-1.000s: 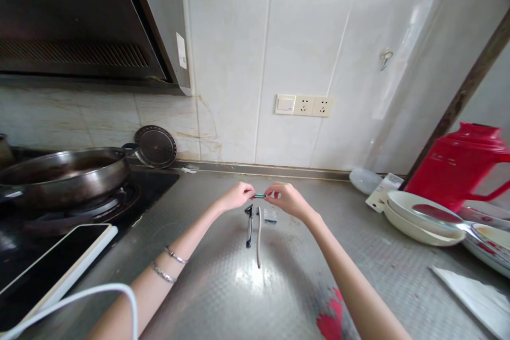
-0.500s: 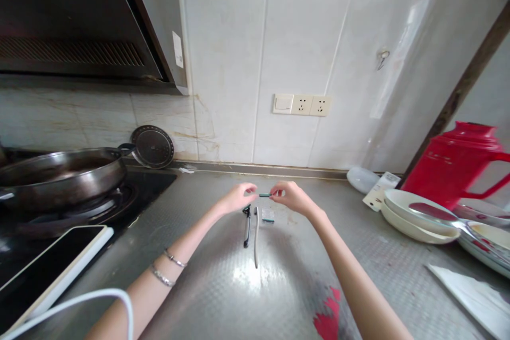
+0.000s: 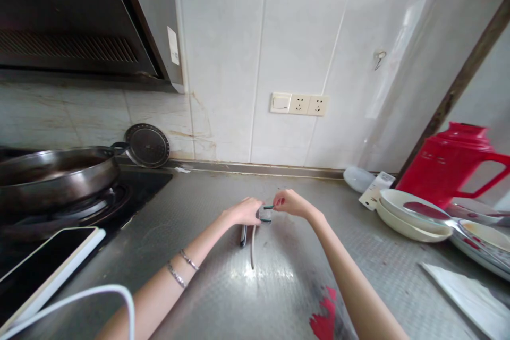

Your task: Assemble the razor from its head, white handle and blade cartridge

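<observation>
My right hand (image 3: 290,202) is closed in a pinch on a small dark-green stick (image 3: 269,207), which points left over a small clear case (image 3: 265,214). My left hand (image 3: 246,212) is at the left side of this case, its fingertips at the case's edge, gripping it. A green strip shows along the near side of the case. Below my left hand lie a thin black and silver tool (image 3: 243,236), its upper part hidden by the hand, and a pale curved rod (image 3: 252,253).
At left are a steel pan (image 3: 56,174) on the stove, a round dark lid (image 3: 147,145), a phone (image 3: 43,265) and a white cable (image 3: 95,293). At right stand a red thermos (image 3: 450,164), stacked bowls (image 3: 406,223) and white paper (image 3: 470,297).
My left hand has come off the green stick and moved down to the clear case. My right hand keeps the stick and has lowered slightly toward the case.
</observation>
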### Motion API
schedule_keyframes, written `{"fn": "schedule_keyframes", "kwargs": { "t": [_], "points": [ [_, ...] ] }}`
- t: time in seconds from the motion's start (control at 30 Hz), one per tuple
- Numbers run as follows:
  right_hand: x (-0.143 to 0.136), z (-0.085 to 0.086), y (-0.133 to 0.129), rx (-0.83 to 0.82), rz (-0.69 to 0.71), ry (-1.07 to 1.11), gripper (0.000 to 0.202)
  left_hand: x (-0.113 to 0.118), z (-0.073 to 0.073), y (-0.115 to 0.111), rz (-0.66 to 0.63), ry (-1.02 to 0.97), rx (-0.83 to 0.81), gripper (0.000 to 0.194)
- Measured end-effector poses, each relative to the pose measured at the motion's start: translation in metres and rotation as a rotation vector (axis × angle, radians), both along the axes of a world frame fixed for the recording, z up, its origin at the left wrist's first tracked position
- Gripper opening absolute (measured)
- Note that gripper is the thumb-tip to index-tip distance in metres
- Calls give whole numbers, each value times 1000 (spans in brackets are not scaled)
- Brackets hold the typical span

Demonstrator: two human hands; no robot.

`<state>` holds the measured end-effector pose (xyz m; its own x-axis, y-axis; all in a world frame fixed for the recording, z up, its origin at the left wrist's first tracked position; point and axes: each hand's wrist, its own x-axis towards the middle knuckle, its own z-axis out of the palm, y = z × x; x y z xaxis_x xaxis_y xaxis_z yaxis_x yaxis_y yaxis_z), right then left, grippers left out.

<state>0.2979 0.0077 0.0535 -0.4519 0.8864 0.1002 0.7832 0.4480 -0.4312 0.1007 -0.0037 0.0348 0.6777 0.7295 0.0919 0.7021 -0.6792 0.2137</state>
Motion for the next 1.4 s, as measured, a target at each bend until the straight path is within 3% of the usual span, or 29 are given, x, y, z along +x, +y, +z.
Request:
{"fn": "schedule_keyframes", "kwargs": {
  "t": [0.53, 0.9, 1.4],
  "points": [
    [-8, -16, 3, -55, 23, -79, 18, 1, -9, -1, 61, -24, 17, 39],
    [-15, -17, -1, -47, 12, -108, 18, 2, -11, -1, 83, -27, 22, 33],
    [-14, -24, 4, -36, -8, -106, 18, 1, -15, 2, 45, 6, 96, 31]
  ]
}}
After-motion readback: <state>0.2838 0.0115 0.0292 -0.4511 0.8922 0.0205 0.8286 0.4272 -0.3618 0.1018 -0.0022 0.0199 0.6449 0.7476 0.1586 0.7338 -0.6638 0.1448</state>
